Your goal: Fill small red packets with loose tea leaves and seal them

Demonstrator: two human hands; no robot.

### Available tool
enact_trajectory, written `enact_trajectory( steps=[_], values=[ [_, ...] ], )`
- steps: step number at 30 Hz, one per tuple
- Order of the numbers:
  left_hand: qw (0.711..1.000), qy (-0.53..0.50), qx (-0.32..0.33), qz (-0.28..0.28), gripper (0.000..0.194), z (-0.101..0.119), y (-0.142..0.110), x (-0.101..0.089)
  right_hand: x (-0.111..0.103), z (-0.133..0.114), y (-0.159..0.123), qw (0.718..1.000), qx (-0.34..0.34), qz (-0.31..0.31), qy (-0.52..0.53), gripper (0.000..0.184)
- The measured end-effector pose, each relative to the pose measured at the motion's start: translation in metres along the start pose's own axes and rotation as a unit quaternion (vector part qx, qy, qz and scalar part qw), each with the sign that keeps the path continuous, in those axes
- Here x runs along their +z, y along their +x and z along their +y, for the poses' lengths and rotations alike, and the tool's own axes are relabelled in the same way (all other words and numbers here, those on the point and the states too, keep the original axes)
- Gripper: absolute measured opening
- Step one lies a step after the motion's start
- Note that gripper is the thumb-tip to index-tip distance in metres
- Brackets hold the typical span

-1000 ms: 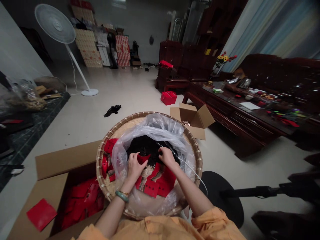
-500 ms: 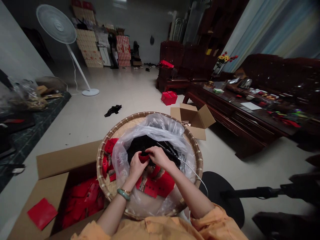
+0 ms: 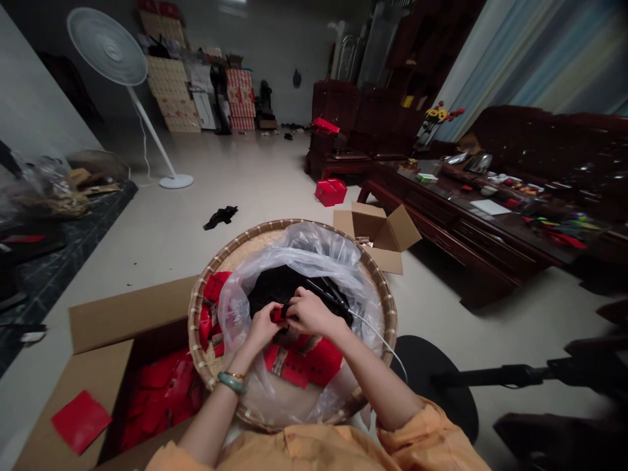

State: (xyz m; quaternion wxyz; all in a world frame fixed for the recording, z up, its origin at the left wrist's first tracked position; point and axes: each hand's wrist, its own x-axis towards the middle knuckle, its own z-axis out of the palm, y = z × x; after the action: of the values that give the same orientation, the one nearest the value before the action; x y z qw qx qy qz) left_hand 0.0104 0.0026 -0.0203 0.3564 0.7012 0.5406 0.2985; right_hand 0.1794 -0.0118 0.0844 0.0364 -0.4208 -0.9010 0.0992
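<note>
My left hand [image 3: 265, 327] is closed round a small red packet [image 3: 279, 315], over a clear plastic bag [image 3: 233, 307]. Against the packet's right side, my right hand [image 3: 310, 314] has its fingers pinched together. Something dark shows at those fingertips, too small to make out. A heap of black material [image 3: 267, 284] lies in the bag behind my hands. Red packets with printed labels [image 3: 316, 360] are in the bag below my wrists. A dark rod-like tool with a white cord [image 3: 333, 299] lies at the right of the heap. The bag sits in a round woven basket [image 3: 196, 327].
At my left stands an open carton [image 3: 101, 386] of red packets, with a red square [image 3: 81, 422] on its flap. A smaller open carton [image 3: 377, 229] is beyond the basket, near a low wooden table [image 3: 441, 232]. A black stand base [image 3: 441, 392] is at right.
The red packet has tipped and shows less of its opening. My left hand has shifted slightly left and down, and my right fingers have curled in more tightly beside the packet.
</note>
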Motion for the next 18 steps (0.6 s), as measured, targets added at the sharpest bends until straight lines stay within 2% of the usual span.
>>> enact_trajectory(
  steps=[3, 9, 14, 18],
  values=[
    [1.0, -0.003, -0.01, -0.03, 0.028, 0.0, 0.0, 0.001, -0.009, 0.0, 0.0, 0.999, -0.016, -0.032, -0.017, 0.023],
    [0.998, -0.054, 0.013, -0.006, 0.045, -0.006, 0.002, 0.002, -0.013, -0.002, 0.001, 0.999, 0.007, -0.04, -0.031, 0.025],
    [0.999, -0.048, 0.0, -0.021, 0.023, -0.002, 0.005, 0.004, -0.014, -0.013, 0.006, 0.993, 0.059, -0.072, -0.074, 0.021],
    [0.997, -0.064, 0.01, -0.03, 0.022, 0.006, 0.008, 0.002, -0.029, -0.026, 0.018, 0.986, 0.086, -0.099, -0.1, 0.018]
  ],
)
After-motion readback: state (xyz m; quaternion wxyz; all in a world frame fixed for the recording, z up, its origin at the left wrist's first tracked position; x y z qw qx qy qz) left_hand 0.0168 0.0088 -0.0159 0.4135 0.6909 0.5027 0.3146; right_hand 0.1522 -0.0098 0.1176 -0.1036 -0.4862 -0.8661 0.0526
